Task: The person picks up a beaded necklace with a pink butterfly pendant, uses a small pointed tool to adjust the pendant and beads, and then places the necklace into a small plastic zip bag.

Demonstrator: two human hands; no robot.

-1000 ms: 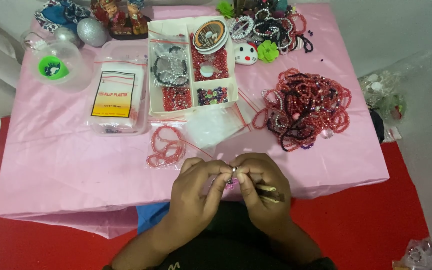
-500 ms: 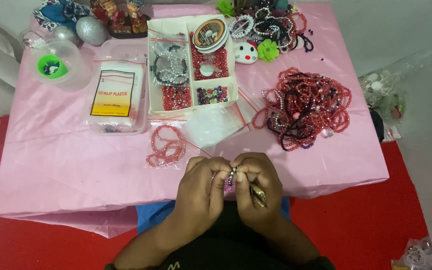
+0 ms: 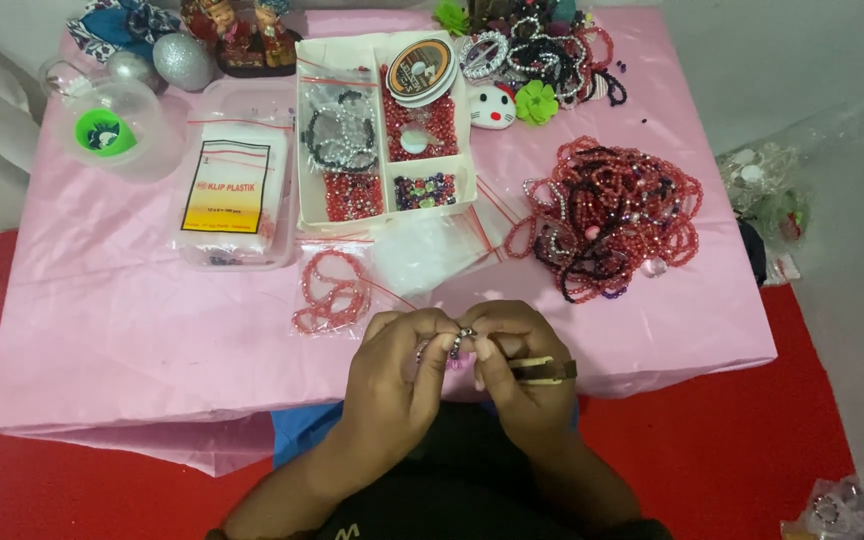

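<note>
Both hands, left hand (image 3: 397, 375) and right hand (image 3: 517, 370), are pinching a small dark beaded strand (image 3: 459, 343) above the pink table's (image 3: 122, 330) near edge; a bagged red bead string (image 3: 330, 292) is lying just beyond

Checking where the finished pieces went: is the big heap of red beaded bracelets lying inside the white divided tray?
No, the bracelet heap lies on the pink tablecloth, right of the tray.

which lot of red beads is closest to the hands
The small red bead strand in a clear bag, just up-left of the left hand; the big bracelet pile lies farther right.
</note>
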